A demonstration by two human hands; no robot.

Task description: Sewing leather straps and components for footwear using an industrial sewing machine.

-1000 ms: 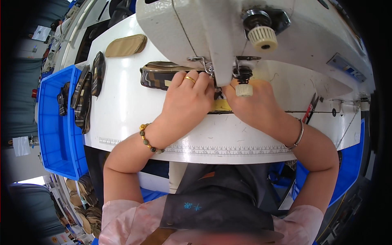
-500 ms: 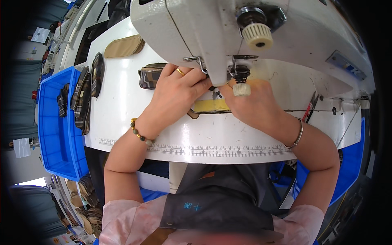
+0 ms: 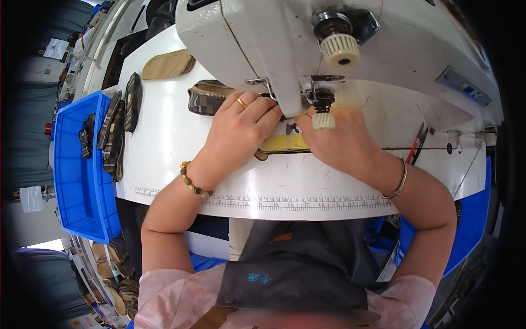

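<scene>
A plaid zippered pouch (image 3: 207, 100) lies on the white sewing table, and its right end goes out of sight behind my left hand (image 3: 241, 126). The fingers of that hand are closed on the pouch, pressed together close beside the sewing machine's needle area. My right hand (image 3: 339, 137) is curled on the other side of the needle area; its fingertips and whatever they grip are hidden by the sewing machine (image 3: 274, 49) and its tension knob (image 3: 323, 120). Between my wrists, a yellow strip (image 3: 282, 143) lies at the table slot.
Several plaid pouches (image 3: 132, 101) lie at the table's left edge, below a tan oval piece (image 3: 169, 64). A blue crate (image 3: 82, 181) stands at the left. Red-handled snips (image 3: 418, 143) rest right of my right hand. A printed ruler (image 3: 274, 203) runs along the front edge.
My left hand has shifted slightly right and lower, with its fingers drawn closer together. More of the plaid pouch shows behind it. My right hand has hardly moved.
</scene>
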